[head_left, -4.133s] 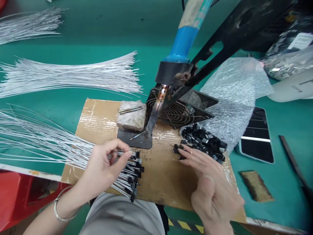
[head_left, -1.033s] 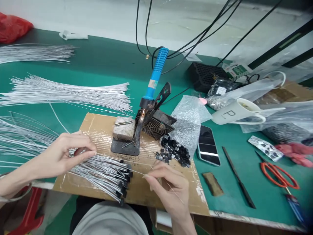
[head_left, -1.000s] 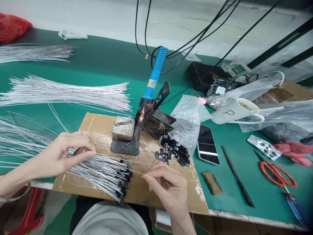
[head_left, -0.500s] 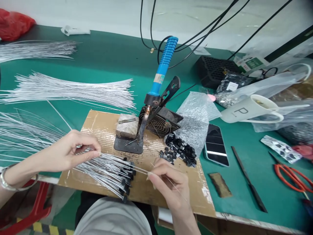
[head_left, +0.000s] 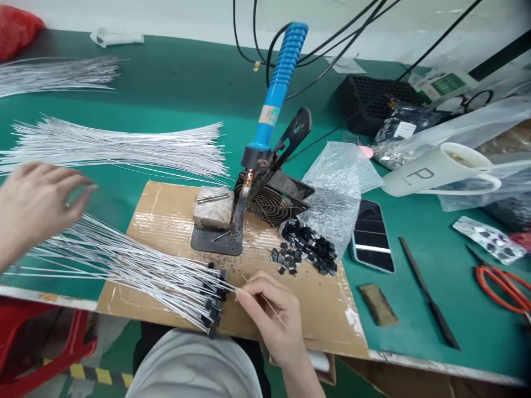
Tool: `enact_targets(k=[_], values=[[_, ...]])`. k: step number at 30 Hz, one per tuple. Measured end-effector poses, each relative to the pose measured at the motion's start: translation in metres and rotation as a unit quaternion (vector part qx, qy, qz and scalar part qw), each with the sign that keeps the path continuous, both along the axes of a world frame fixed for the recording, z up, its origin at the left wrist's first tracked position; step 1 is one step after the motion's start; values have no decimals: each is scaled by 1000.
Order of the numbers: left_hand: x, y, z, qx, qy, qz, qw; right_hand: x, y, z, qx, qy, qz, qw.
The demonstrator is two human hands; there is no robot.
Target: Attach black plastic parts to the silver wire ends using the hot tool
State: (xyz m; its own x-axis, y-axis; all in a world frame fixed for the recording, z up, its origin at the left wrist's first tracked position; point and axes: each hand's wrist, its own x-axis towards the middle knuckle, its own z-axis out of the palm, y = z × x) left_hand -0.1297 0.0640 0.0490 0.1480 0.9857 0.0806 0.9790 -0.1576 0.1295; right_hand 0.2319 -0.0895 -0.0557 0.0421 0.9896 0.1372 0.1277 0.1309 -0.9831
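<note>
My right hand (head_left: 271, 318) is closed in a pinch on the bare end of a thin silvery wire, just right of a bundle of wires (head_left: 153, 271). Small black square pieces (head_left: 213, 304) sit on the right ends of that bundle. A second, finer strand crosses the fingers of this hand. Off to the left, my left hand (head_left: 43, 204) hovers over the bundle's far part, slightly blurred, its fingers apart and nothing visible in them. Beyond it lies a larger bundle of whitish wires (head_left: 124, 146) on the green table.
A soldering iron (head_left: 274, 105) with a blue handle stands in a holder over a block (head_left: 213, 207) on cardboard (head_left: 166, 204). Black chips (head_left: 311, 246) lie beside a fan (head_left: 271, 204). To the right are a phone (head_left: 372, 235), a file (head_left: 427, 293), scissors (head_left: 501, 287) and a mug (head_left: 435, 171).
My left hand has let go of the wire bundle and moved left and up, away from it. My right hand has shifted slightly left, still pinching the wire.
</note>
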Motion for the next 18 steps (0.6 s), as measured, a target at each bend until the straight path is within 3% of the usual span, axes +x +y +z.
enact_targets(k=[1,3,5,7,9,13,18], values=[[19,-17,-7,19,14,-85,996,-3,0,1,-5,-2,5,1000],[63,-56,-22,67,-67,-250,964,-7,1,3,-9,-12,16,1000],[108,-90,-35,51,-144,-328,932,-10,1,6,-4,-28,24,999],[141,-111,-45,14,-191,-336,922,-12,2,10,5,-40,23,999],[158,-117,-51,1,-228,-321,919,-15,2,11,6,-30,14,999],[159,-109,-62,-87,-307,-284,904,-19,2,8,1,-2,-5,1000],[149,-107,-83,-204,-345,-183,898,-25,5,5,26,-16,-20,999]])
